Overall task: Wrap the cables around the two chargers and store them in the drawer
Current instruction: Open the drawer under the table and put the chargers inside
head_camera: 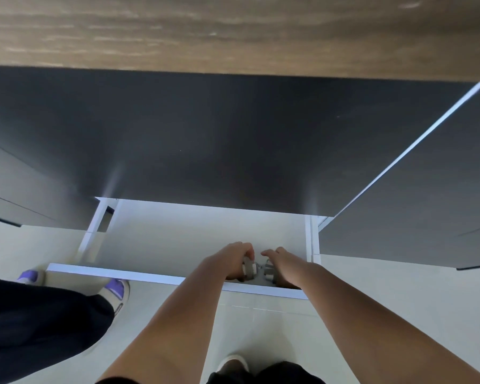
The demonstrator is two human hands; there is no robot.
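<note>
Dim, soft light with motion blur on the wooden top (233, 29) (wide-angle bending at edges).

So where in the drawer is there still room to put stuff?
The drawer floor is bare from its left wall across to the left hand, and back toward the dark cabinet front. It is crowded at the front right, where both hands, the right hand too, sit on the two chargers.

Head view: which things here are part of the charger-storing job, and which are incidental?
Job: open drawer; left charger gripped by left hand; right charger under right hand.
Incidental: purple shoes; wooden countertop; dark cabinet front.
</note>
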